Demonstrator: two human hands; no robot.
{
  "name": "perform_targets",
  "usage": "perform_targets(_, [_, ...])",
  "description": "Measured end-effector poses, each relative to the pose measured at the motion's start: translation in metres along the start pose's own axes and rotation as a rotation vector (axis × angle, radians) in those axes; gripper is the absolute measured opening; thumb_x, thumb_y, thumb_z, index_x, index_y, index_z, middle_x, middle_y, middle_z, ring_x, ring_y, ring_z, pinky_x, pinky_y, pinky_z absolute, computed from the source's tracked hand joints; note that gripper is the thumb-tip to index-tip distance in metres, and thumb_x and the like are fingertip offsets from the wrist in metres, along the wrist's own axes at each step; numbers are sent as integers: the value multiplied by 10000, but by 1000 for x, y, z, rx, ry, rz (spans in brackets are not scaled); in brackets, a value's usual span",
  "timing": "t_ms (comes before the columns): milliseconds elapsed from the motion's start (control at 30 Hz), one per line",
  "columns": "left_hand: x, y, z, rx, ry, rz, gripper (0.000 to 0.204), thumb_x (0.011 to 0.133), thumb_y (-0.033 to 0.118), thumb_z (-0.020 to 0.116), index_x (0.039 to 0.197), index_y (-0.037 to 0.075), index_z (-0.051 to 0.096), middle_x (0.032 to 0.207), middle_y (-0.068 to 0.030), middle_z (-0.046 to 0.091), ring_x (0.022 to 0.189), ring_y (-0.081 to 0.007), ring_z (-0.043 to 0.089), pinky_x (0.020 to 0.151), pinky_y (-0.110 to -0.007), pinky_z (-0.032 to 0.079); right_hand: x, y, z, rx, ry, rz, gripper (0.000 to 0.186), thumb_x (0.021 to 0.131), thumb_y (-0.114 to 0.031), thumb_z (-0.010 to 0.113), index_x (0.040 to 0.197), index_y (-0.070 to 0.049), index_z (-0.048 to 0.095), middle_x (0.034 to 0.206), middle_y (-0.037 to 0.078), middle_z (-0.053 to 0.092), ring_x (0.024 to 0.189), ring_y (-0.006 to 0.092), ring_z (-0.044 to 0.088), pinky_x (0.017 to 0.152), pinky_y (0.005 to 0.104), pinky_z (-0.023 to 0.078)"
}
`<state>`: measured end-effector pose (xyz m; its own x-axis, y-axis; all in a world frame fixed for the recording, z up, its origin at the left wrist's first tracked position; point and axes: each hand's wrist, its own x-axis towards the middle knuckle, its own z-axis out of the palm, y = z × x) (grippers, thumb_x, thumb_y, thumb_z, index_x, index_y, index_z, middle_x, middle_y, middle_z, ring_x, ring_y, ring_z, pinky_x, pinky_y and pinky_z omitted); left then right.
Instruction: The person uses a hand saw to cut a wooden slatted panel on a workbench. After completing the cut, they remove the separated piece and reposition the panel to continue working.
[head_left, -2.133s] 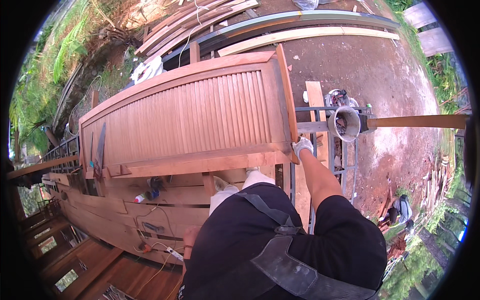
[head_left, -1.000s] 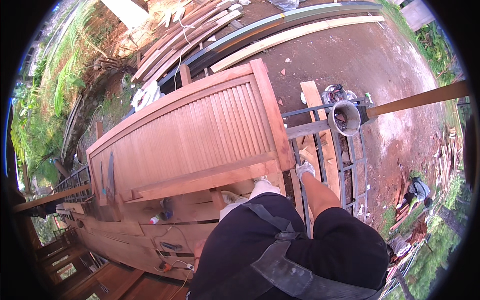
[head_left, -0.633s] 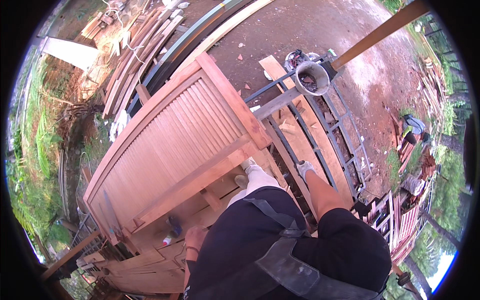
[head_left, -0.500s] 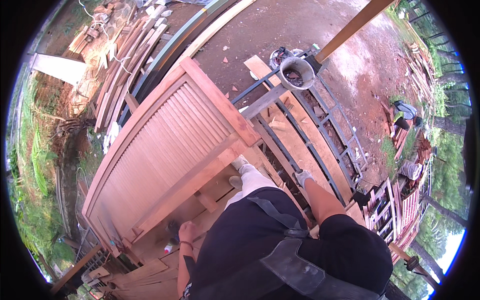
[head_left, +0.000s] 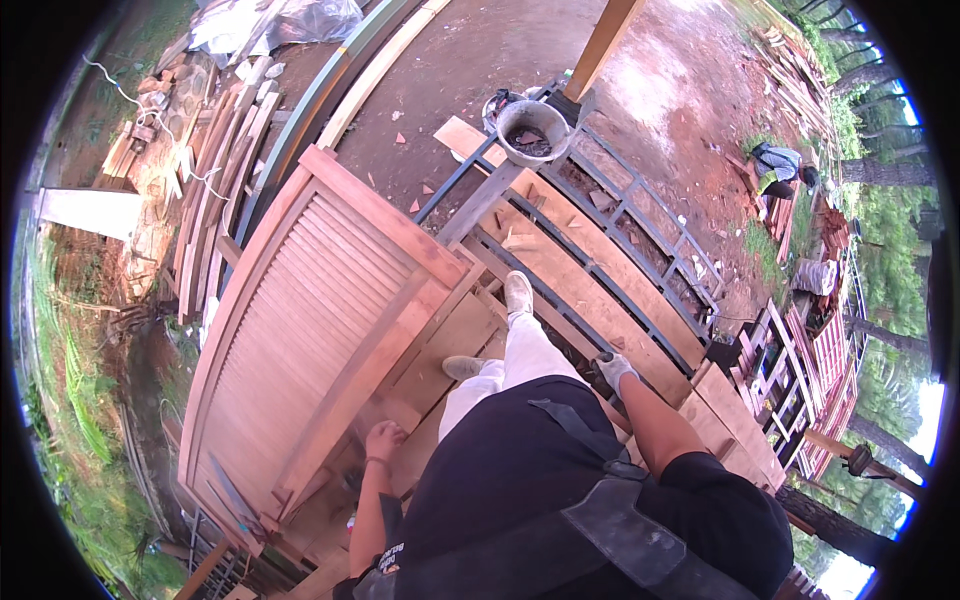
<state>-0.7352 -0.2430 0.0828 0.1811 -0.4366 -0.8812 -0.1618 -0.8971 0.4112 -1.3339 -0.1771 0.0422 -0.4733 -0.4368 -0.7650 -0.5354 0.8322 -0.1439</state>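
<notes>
The left hand (head_left: pixel 384 438), bare and curled, rests on the lower rail of the louvred wooden door (head_left: pixel 320 330), which lies tilted over boards just left of the person's legs. The right hand (head_left: pixel 612 368), gloved, hangs half-closed above a plank (head_left: pixel 600 290) beside a metal frame (head_left: pixel 640 250); whether it grips anything is unclear. Farther off, a bucket (head_left: pixel 532 130) sits on the frame's end.

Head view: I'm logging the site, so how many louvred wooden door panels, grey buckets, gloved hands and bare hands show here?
Large reddish-brown louvred wooden door panel: 1
Round grey bucket of debris: 1
Gloved hand, the right hand in a pale work glove: 1
Bare hand, the left hand resting on the panel's bottom rail: 1
Total: 4
</notes>
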Motion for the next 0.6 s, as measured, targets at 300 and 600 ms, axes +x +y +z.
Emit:
perform_targets(300, [46, 150, 99, 212, 493, 621, 336, 917, 163, 625, 1186, -37, 610, 1104, -169, 668, 1055, -270, 638, 934, -362, 494, 76, 15, -52, 128, -186, 3, 312, 886, -358, 628, 1094, -154, 740, 1044, 140, 732, 986, 282, 700, 877, 370, 539])
perform_targets(600, [78, 221, 209, 542, 616, 668, 600, 841, 235, 716, 1338, -35, 513, 1325, -258, 531, 1264, -395, 491, 1095, -437, 376, 168, 84, -94, 207, -130, 2, 387, 888, -443, 621, 1101, -141, 737, 1122, 185, 697, 1087, 335, 656, 955, 413, 510])
